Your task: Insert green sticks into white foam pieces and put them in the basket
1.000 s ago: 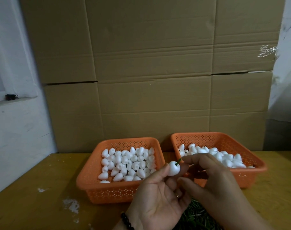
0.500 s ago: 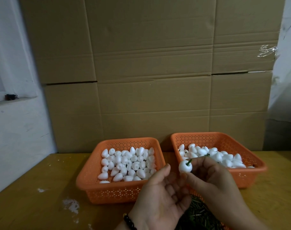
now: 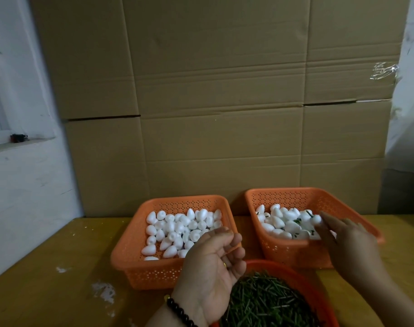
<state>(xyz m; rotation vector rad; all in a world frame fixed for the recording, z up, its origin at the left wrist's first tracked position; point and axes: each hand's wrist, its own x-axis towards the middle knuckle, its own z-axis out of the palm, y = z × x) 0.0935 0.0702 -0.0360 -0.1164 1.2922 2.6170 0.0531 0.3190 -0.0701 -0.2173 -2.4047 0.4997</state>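
Drop-off step: right hand (image 3: 347, 241) pinches a stuck foam piece (image 3: 316, 219) over the right basket (image 3: 279, 252), left hand (image 3: 213, 263) loosely curled, empty; next probably release, then another from the left basket (image 3: 128, 260).

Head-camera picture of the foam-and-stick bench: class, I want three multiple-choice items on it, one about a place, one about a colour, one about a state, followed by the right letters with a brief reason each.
1. Where is the foam piece with a stick at the right hand's fingertips?
A. over the right basket
B. over the left basket
C. on the table

2. What colour are both baskets?
A. blue
B. orange
C. white

3. What is the left hand holding?
A. a foam piece
B. a bundle of sticks
C. nothing

Answers:
1 A: the right hand reaches over the right basket, above its stemmed pieces.
2 B: the left basket and the right one are orange.
3 C: the left hand is palm-up, fingers loosely curled, empty, beside the tray of green sticks.
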